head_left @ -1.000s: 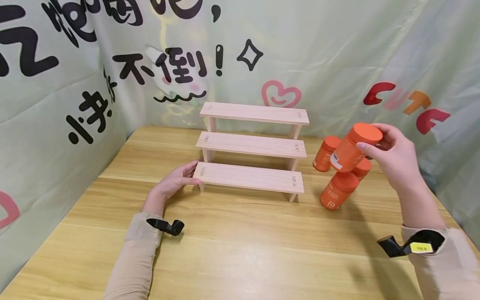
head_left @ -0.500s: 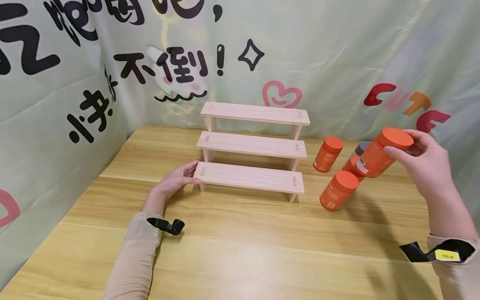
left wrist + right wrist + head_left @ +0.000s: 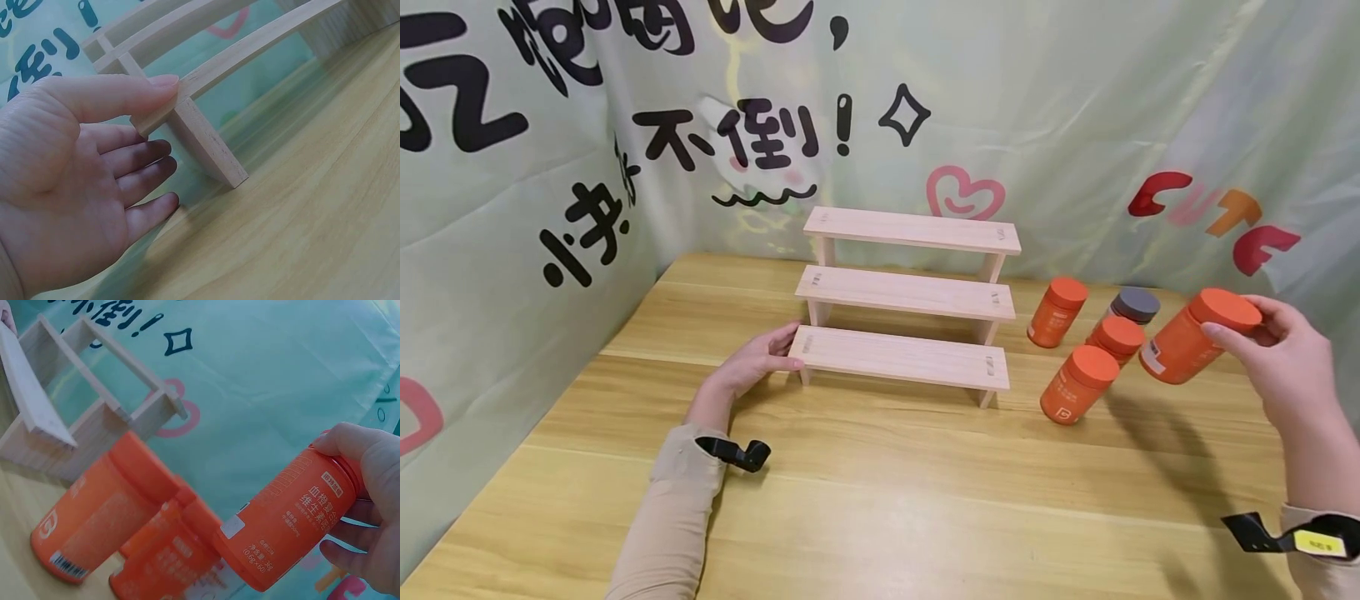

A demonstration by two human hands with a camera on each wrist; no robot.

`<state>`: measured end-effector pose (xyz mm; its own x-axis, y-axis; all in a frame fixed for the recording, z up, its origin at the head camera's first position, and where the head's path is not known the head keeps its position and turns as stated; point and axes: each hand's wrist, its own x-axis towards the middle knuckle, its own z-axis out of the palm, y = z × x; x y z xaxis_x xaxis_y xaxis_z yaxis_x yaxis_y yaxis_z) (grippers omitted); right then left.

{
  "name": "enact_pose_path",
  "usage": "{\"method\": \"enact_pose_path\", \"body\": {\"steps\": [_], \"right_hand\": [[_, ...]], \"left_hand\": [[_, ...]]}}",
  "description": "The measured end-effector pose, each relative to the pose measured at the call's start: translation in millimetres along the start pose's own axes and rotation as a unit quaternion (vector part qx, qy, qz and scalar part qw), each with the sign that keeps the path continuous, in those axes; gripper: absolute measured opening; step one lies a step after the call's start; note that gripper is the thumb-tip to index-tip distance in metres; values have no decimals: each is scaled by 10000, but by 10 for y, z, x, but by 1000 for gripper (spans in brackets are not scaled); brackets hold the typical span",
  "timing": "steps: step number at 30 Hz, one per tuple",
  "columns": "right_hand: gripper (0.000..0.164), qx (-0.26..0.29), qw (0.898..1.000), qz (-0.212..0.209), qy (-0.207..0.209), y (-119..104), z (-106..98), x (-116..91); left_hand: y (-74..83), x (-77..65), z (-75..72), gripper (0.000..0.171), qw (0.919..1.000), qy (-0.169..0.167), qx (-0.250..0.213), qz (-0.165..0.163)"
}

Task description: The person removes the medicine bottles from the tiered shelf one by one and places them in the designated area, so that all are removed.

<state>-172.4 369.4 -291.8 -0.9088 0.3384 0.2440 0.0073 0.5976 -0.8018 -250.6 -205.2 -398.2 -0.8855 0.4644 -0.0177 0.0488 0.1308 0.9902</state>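
Observation:
A three-step wooden display shelf [image 3: 904,292] stands on the table. My left hand [image 3: 762,362] grips the left end of its lowest step; in the left wrist view the thumb [image 3: 128,97] lies on the board's edge, with the other fingers below and beside it. At the right, my right hand [image 3: 1288,354] holds an orange vitamin bottle [image 3: 1183,342] by its lid end, tilted. In the right wrist view its printed label [image 3: 300,519] shows. Left of it stand an orange bottle [image 3: 1057,312], another in front [image 3: 1078,385], and one between [image 3: 1117,337], partly hidden.
A bottle with a grey-blue lid [image 3: 1135,305] stands behind the middle orange bottle, mostly covered by it. The wooden table [image 3: 880,492] reaches back to a printed cloth backdrop [image 3: 1060,108], which also runs along the left and right sides.
My right hand has carried the orange bottle to the right and lower, away from the standing bottles, uncovering the grey-blue lid. The left hand has stayed at the shelf.

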Motion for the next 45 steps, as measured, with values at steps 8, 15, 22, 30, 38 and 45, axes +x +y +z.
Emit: {"method": "enact_pose_path", "body": {"steps": [8, 15, 22, 30, 38, 45], "right_hand": [[59, 50, 9998, 161, -142, 239, 37, -32], [50, 0, 9997, 189, -170, 314, 82, -79], [69, -326, 9992, 165, -159, 1116, 115, 249], [48, -322, 9958, 51, -859, 612, 166, -125], [37, -165, 9956, -112, -916, 761, 205, -110], [51, -313, 9951, -123, -931, 885, 182, -80]], "left_hand": [[-10, 6, 2, 82, 10000, -1, -24, 31], [-2, 6, -2, 83, 10000, -19, -16, 23], [14, 7, -10, 80, 10000, -20, -16, 43], [5, 7, 0, 83, 10000, -8, -20, 21], [-17, 6, 5, 84, 10000, 2, -22, 49], [-7, 6, -3, 86, 10000, 13, -35, 47]]}}
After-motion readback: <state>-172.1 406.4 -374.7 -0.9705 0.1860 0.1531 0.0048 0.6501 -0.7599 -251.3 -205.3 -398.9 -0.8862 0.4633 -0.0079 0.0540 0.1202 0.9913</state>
